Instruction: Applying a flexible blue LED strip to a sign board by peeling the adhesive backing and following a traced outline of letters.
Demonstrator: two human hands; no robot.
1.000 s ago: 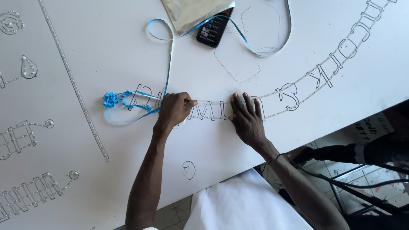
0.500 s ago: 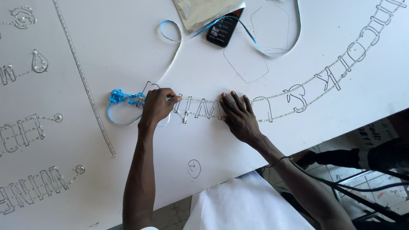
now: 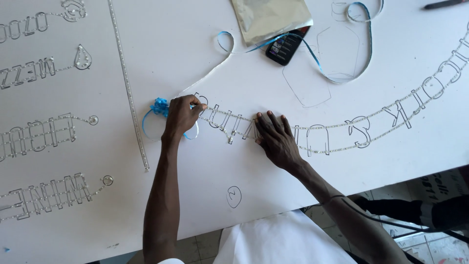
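On the white worktop [image 3: 205, 195], the left hand [image 3: 181, 115] pinches the LED strip [image 3: 312, 128] while the right hand [image 3: 276, 137] presses flat on it, just right of the left.

Bright, even light, soft faint shadows, sharp focus, slight bending at the edges.

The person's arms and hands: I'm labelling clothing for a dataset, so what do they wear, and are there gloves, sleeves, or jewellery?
Both arms are bare from the hand to the frame's lower edge. The left hand and the right hand have no gloves, and no rings show on the fingers. A thin dark band circles the right forearm. A white garment covers the torso; a bit of white edge shows near the left upper arm.
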